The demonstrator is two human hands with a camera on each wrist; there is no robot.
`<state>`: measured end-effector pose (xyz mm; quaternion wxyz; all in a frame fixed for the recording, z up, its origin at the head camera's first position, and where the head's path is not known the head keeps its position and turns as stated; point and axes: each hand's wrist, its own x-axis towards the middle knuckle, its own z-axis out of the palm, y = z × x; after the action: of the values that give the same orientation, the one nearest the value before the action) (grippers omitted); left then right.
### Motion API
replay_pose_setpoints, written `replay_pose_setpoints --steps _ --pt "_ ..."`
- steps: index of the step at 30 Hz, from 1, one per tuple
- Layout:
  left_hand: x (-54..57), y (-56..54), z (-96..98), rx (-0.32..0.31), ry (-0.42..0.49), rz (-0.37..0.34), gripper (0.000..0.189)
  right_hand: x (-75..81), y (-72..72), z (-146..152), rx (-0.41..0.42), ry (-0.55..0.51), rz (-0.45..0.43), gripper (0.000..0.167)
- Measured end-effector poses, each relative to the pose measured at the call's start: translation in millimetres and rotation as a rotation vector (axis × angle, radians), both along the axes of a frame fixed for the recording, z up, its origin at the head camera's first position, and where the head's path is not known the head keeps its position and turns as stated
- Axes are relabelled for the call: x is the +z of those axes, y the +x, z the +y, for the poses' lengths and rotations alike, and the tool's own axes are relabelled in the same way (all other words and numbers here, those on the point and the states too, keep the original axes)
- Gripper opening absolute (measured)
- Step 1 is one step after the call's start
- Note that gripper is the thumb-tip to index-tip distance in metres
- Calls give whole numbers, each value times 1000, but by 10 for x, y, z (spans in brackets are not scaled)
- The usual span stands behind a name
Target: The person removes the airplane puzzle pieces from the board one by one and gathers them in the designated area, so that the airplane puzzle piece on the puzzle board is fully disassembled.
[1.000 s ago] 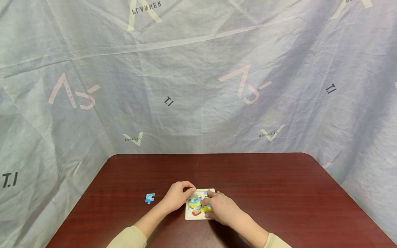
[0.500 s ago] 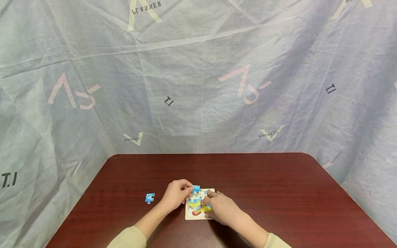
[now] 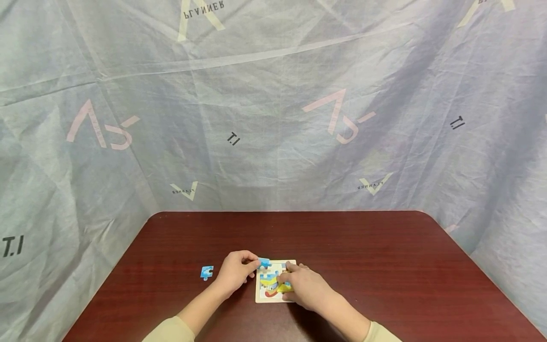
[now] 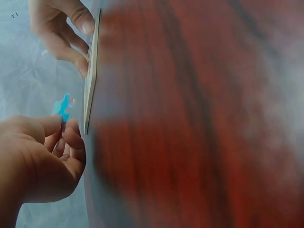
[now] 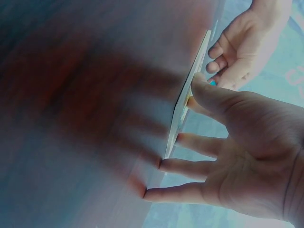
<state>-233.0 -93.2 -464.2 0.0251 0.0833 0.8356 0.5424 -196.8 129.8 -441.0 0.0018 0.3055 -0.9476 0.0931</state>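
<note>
While it lies unheld on the table (image 3: pixel 363 247), left of my left hand (image 3: pixel 235 271), the loose blue piece (image 3: pixel 207 272) is exposed: a careless sweep of my wrist could nudge it out of place. It looks thin, so it may be awkward to pick up.

Left hand: thumb and forefinger pinch a second blue piece (image 3: pixel 264 262) by its edge, at the far left corner of the puzzle board (image 3: pixel 258 290). My left wrist view shows it apart from the frame. Risk: with so small a hold, it could pivot or slip and drop onto whatever is below. If lowered askew, a tab could catch on the rim or a neighbouring piece.

Puzzle board: flat on the table between my hands. Yellow, red and blue picture parts show in it, with a pale bare area toward the far side. Parts bordering that gap seem less supported; a knock could shift them.

Right hand (image 3: pixel 309 287): fingers spread and mostly extended over the board's right side, thumb against its edge, nothing pinched. Uneven pressure could slide the board or tilt it. My hand also hides the parts beneath, so a badly seated one could go unnoticed.
</note>
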Motion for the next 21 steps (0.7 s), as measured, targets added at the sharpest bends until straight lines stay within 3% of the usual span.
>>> replay_pose_setpoints --steps 8,21 --pt "16 -6 -116 52 43 17 13 8 -8 6 9 7 9 35" --pt "21 -53 -434 143 -40 65 14 13 12 26 30 -4 50 35"
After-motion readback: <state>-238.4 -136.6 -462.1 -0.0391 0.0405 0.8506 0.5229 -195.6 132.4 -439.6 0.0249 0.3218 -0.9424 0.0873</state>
